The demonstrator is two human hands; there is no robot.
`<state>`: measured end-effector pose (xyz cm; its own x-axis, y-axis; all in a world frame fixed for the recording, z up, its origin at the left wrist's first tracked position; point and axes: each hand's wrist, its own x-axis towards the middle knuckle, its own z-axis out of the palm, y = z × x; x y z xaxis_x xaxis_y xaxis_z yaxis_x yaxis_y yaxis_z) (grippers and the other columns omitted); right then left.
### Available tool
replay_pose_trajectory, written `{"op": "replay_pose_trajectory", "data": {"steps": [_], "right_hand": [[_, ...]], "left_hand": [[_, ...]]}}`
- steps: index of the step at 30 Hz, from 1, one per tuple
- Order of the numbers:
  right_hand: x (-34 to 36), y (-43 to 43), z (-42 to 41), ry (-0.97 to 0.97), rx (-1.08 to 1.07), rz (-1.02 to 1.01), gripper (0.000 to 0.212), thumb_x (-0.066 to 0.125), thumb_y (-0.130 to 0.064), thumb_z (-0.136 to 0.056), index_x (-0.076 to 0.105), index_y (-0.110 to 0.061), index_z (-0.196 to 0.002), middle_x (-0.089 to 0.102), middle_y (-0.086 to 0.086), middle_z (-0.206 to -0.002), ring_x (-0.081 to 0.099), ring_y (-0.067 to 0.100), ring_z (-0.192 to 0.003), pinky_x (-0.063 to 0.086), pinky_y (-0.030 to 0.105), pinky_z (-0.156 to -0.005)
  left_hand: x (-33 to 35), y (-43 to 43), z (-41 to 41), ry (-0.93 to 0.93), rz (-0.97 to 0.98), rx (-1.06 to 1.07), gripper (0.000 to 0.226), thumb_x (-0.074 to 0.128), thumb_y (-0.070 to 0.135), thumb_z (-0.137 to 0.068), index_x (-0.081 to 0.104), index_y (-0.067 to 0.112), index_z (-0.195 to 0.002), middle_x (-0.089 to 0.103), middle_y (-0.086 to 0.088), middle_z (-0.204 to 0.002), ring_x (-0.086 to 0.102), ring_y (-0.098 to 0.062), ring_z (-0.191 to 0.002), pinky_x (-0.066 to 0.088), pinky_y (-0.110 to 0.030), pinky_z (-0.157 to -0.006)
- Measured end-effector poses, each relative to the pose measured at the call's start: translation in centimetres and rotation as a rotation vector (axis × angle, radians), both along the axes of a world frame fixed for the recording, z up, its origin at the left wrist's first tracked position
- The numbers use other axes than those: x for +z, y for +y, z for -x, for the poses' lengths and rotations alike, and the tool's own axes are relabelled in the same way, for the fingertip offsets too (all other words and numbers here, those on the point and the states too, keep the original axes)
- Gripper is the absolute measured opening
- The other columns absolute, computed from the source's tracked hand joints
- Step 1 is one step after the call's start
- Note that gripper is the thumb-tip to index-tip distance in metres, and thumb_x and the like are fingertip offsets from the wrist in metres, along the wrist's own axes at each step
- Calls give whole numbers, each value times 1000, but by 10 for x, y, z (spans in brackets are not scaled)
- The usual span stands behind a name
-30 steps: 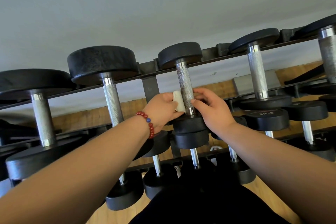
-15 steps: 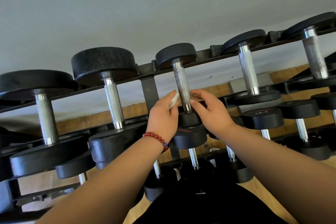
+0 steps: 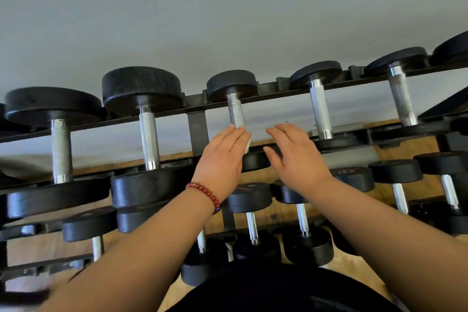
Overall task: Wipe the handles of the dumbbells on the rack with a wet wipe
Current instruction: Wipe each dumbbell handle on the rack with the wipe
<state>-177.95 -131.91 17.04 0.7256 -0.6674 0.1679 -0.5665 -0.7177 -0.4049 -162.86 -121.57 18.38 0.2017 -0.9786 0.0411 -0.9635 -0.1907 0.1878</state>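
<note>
Cleaning is reaching the dumbbell handle point(image 3: 235, 113) just above both hands: left hand point(image 3: 221, 159), fingers nearly straight, is pressing the wet wipe point(image 3: 247, 142) against it for contact; right hand point(image 3: 297, 157) is hovering alongside, spread and empty.

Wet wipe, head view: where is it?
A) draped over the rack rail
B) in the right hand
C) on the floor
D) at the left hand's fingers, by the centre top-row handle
D: the wet wipe shows white beside the left hand, low on the handle; the right hand holds nothing.
</note>
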Motion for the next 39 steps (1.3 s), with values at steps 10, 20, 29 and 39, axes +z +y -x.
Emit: {"op": "replay_pose_trajectory", "data": {"steps": [10,20,29,39], "right_hand": [[5,-64,64,32,164,73,40,56,-30,-91,59,-8,-124,60,13,-119,54,32,-115,45,45,-98],[4,-99,90,22,167,-10,41,55,-31,-95,55,-12,-131,55,10,-129,48,27,-123,41,41,-103],[-3,-110,88,30,71,-79,46,52,-34,-96,48,-15,-138,47,8,-140,40,23,-131,36,37,-108],[-5,-106,79,7,-83,-212,64,48,-47,-94,30,-17,-148,43,2,-140,37,17,-129,35,29,-106]], "left_hand": [[8,-44,74,-84,-42,157,60,51,14,-95,28,14,-150,30,-4,-155,21,-22,-145,17,-39,-120],[5,-79,126,-12,26,258,55,46,13,-97,29,16,-150,29,-1,-156,20,-19,-146,12,-32,-118],[6,-102,113,92,81,229,49,48,10,-96,39,11,-144,43,-7,-145,38,-22,-133,29,-35,-114],[1,-125,91,432,183,301,38,47,15,-100,49,15,-138,55,-2,-130,51,-15,-117,39,-25,-103]]}}
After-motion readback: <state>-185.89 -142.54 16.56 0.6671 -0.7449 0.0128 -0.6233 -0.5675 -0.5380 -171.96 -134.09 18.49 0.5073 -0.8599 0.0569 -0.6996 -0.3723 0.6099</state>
